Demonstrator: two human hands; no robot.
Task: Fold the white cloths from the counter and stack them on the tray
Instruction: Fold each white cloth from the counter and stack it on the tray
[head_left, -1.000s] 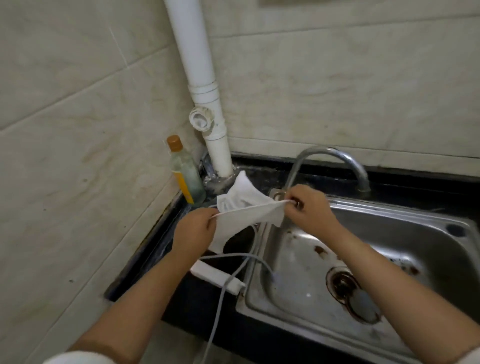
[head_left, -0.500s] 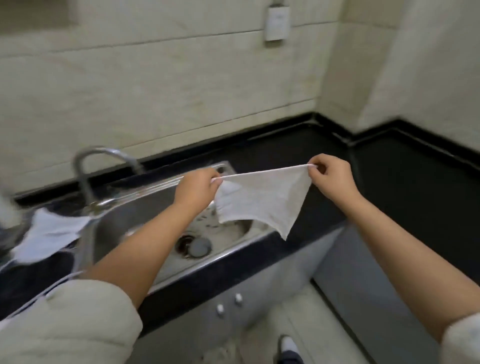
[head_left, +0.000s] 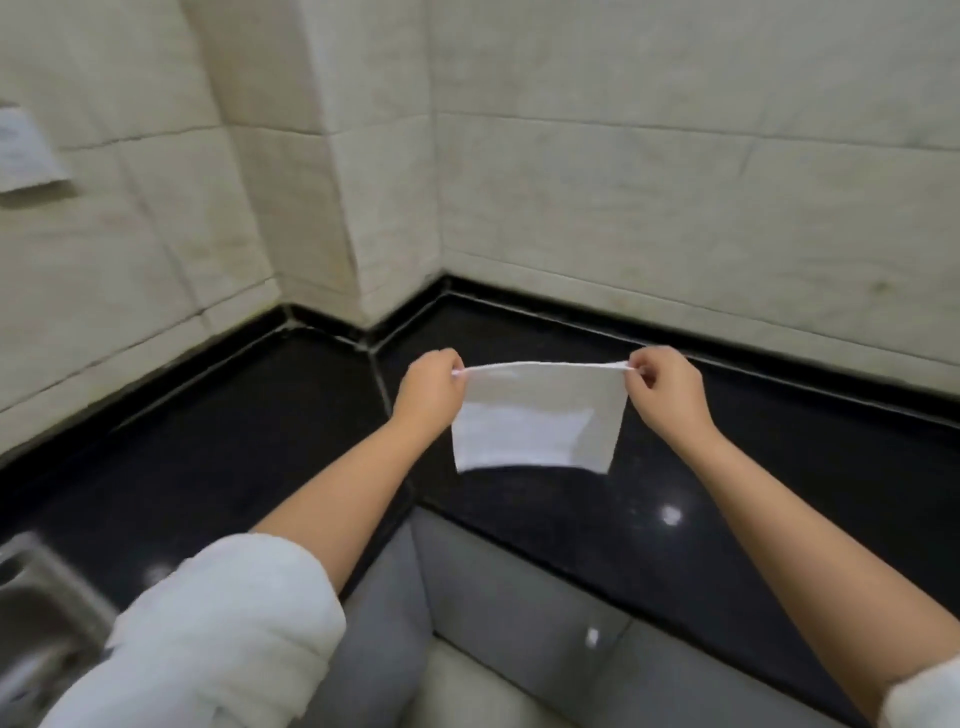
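Observation:
A white cloth (head_left: 537, 415) hangs flat and stretched in the air above the black counter (head_left: 675, 483). My left hand (head_left: 434, 387) pinches its top left corner. My right hand (head_left: 662, 387) pinches its top right corner. The cloth's lower edge hangs free, a little above the counter's surface. No tray is in view.
The black counter turns an inner corner under beige tiled walls, with a tiled column (head_left: 363, 208) jutting out at the back. The steel sink's corner (head_left: 36, 597) shows at the lower left. Grey cabinet fronts (head_left: 493, 597) stand below the counter. A white wall plate (head_left: 26, 150) is at the far left.
I have turned right, away from the sink, carrying the cloth over to the corner counter. The cloth, bunched and then hanging in a point, now hangs spread as a rectangle between both hands.

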